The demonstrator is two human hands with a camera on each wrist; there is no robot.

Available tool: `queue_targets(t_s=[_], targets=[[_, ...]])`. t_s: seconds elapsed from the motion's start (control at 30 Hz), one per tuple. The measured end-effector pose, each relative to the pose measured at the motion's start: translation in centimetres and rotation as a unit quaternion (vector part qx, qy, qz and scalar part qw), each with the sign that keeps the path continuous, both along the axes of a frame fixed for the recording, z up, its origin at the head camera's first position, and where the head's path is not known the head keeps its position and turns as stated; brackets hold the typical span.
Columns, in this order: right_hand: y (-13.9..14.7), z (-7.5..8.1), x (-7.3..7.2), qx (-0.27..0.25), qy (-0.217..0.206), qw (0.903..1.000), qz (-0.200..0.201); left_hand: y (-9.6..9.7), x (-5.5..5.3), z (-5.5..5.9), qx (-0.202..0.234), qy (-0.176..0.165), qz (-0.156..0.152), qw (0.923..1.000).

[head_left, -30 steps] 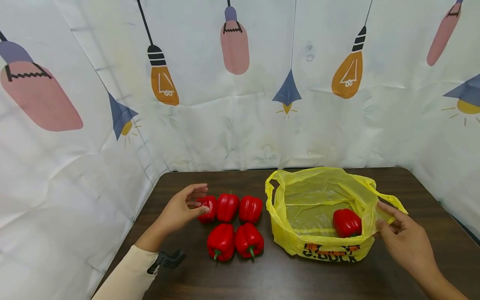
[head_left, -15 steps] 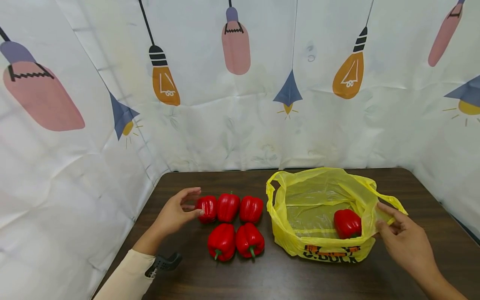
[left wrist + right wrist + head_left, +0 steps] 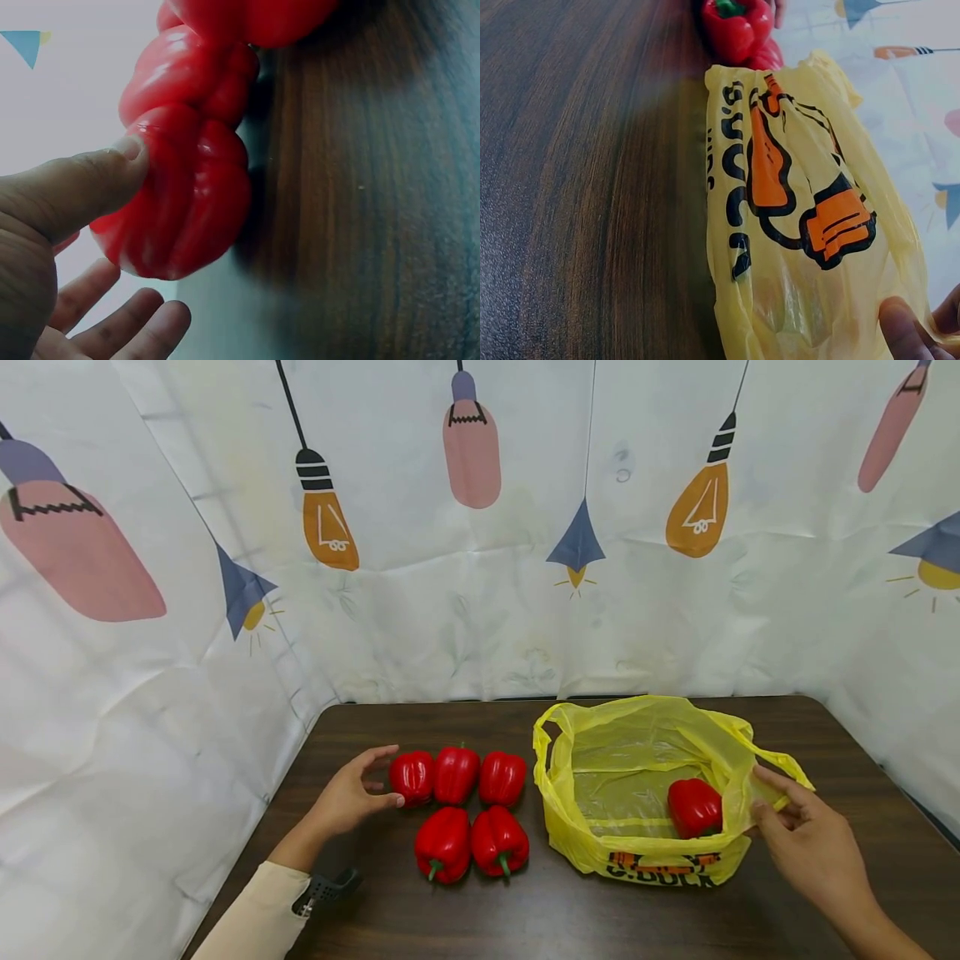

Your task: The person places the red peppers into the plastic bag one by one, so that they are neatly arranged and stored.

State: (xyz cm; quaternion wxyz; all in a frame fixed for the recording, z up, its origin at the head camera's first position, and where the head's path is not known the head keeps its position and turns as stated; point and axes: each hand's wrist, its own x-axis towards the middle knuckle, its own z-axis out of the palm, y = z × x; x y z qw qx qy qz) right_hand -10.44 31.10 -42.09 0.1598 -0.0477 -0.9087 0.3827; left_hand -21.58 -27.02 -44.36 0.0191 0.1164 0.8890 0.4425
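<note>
My left hand is at the left side of the leftmost red bell pepper, its fingers spread. In the left wrist view the thumb overlaps the side of that pepper, while the other fingers extend below it. Two more bell peppers stand beside it in the back row, and a front pair has green stems toward me. On the right, my right hand pinches the right edge of a yellow plastic bag, between thumb and fingers. The bag's mouth gapes upward, with one bell pepper inside.
Everything stands on a dark wood-grain table. A white cloth printed with hanging lamps rises behind and along the sides. A black band sits at the left wrist, below a cream sleeve.
My left hand has drawn back slightly left and lower, from overlapping the leftmost bell pepper to its side. The right hand keeps its hold on the bag.
</note>
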Motion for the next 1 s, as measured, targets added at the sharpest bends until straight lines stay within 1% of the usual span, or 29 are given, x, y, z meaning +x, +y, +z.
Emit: queue_targets(t_s=[0.13, 0.3, 0.63, 0.8, 1.0], targets=[[-0.1, -0.1, 0.0, -0.003, -0.003, 1.0000, -0.001, -0.1, 0.0, -0.5, -0.006, -0.012, -0.006, 0.9999], [0.0, -0.1, 0.0, -0.004, -0.002, 1.0000, -0.001, -0.1, -0.2, -0.8, -0.003, -0.021, -0.013, 0.9997], [-0.2, 0.1, 0.0, -0.007, -0.002, 1.0000, -0.001, 0.0, -0.5, -1.4, 0.031, -0.017, -0.040, 0.9986], [-0.2, 0.0, 0.0, -0.008, 0.002, 1.0000, 0.000, 0.1, -0.5, -1.6, 0.056, -0.022, -0.043, 0.9973], [-0.1, -0.2, -0.1, -0.012, 0.001, 0.9999, 0.002, 0.3, -0.5, -1.6, 0.055, -0.021, -0.038, 0.9975]])
